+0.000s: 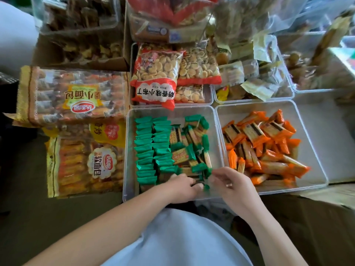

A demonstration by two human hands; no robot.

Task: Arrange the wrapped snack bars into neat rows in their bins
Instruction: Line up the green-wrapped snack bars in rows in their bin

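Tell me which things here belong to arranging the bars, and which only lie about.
Job in hand:
green bars, partly in rows; left bin; orange bars, loose; right bin; left hand and right hand, both at the green bars.

Lying about:
biscuit bags; bread packs; cardboard box.

2 hands point(182, 186) point(231, 182), 2 bread bags point(73, 96) point(84, 162), 2 rows of green bars point(153, 146).
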